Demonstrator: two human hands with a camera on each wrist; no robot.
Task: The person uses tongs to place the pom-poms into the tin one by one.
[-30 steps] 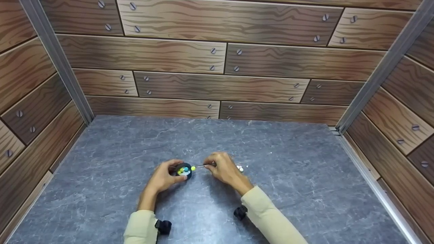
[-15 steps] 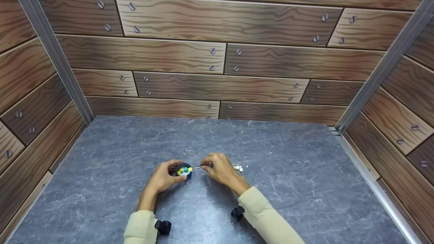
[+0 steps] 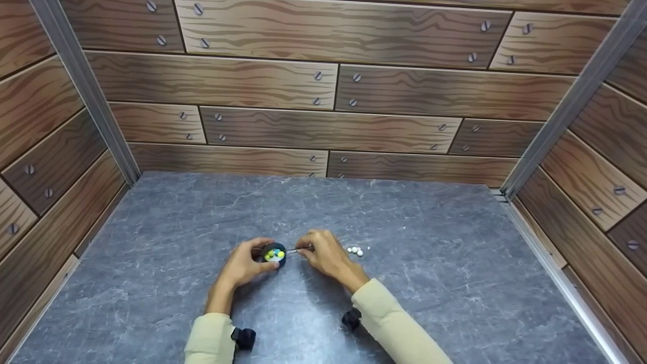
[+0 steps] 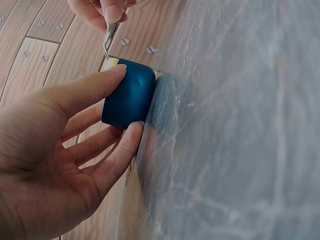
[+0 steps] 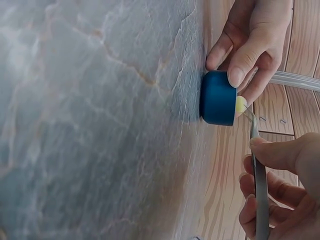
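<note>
My left hand (image 3: 241, 266) grips a small dark blue round cup (image 4: 132, 95) by its sides, thumb on one side and fingers on the other. Inside the cup, the head view shows several small yellow and blue balls. The tweezers (image 5: 260, 185), with fine bent tips, are pinched between the thumb and fingers of my right hand (image 3: 325, 255). At their tips a yellow ball (image 5: 240, 105) shows at the cup's rim. The cup stands on the grey marbled table (image 3: 404, 298), its base against the surface.
Several small white balls (image 3: 357, 251) lie on the table just right of my right hand, with a tiny white bit (image 3: 368, 248) beside them. Wood-patterned walls (image 3: 323, 86) and metal corner posts (image 3: 566, 96) enclose the table at the back and sides.
My right hand has moved left toward the cup, bringing the tweezers and the yellow ball from outside the rim to within the cup's opening. The left hand and cup have stayed put.
</note>
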